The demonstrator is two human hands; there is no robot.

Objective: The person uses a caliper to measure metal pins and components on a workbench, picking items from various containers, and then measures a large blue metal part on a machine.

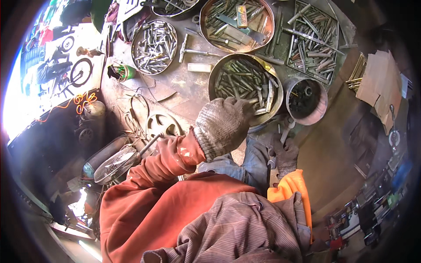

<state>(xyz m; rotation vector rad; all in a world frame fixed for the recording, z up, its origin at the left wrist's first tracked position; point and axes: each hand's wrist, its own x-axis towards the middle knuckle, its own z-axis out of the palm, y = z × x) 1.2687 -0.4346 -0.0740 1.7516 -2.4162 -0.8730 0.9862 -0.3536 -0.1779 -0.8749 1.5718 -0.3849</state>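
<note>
My left hand, in a grey knitted glove, is curled at the near rim of a round tub. Inside the tub lie many dark metal drill bits, with brighter ones by its right side. The fingertips are partly hidden, so what they grip does not show clearly. My right hand, in a darker glove, is lower and to the right, closed round a pale metal tool that looks like a spanner. The spanner-like tool points up toward a deep round can with a dark inside.
Beyond are a round tray of shiny bits, a rusty-rimmed tray and a rectangular tray of metal rods. A T-handled tool lies between. A spoked wheel and a fan are left; cardboard stands right.
</note>
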